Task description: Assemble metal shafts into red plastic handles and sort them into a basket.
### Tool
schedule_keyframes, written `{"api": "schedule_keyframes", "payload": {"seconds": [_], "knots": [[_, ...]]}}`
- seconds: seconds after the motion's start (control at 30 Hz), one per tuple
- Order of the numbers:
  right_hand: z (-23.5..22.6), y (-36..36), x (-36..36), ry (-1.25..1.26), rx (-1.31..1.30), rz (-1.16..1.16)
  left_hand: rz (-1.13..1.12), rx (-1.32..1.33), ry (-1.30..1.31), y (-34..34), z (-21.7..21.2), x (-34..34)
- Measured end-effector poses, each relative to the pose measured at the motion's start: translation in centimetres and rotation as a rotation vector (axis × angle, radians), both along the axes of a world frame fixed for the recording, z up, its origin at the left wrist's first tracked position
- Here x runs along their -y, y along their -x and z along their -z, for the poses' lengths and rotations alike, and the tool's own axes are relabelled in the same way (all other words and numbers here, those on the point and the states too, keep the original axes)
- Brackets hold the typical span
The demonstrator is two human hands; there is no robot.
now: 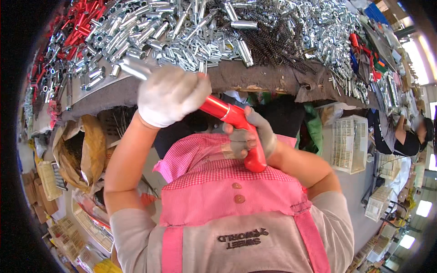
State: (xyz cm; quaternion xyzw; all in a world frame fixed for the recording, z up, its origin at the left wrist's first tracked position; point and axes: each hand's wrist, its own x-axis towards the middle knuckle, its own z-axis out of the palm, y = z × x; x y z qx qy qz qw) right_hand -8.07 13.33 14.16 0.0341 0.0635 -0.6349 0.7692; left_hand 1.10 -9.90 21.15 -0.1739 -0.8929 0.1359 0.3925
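Note:
My left hand (172, 96), in a white work glove, is wrapped around the far end of a red tube-shaped tool (216, 108) with a silver ring and a bent red handle. A silver metal tube (136, 69) sticks out past this fist; whether it is part of the tool cannot be made out. My right hand (252, 134), in a grey glove with fingertips showing, grips the tool's bent handle, whose rounded end points toward my body. The tool is held slantwise in front of my pink apron (236, 204), at the bench's near edge.
The cloth-covered bench (255, 75) carries heaps of silver tubes (132, 29), red parts (82, 27), dark springs (277, 41) and small metal pieces (337, 32). A brown sack (86, 150) stands at left, a white crate (348, 143) at right. Another person (409, 136) is at far right.

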Motion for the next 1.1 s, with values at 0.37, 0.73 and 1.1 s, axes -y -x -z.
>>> {"api": "schedule_keyframes", "payload": {"seconds": [0.37, 0.73, 1.1], "knots": [[-4.2, 1.7, 2.2, 0.149, -1.893, 0.388, 1.048, -0.200, -2.640, 1.0, -1.0, -2.4], [-3.2, 2.8, 1.9, 0.106, -2.557, 0.675, 0.678, -0.392, -2.843, 3.3, 1.1, -2.7], [-3.3, 4.5, 1.1, 0.256, -2.765, 0.856, 0.689, -0.511, -2.829, 3.7, 1.6, -4.5]]}}
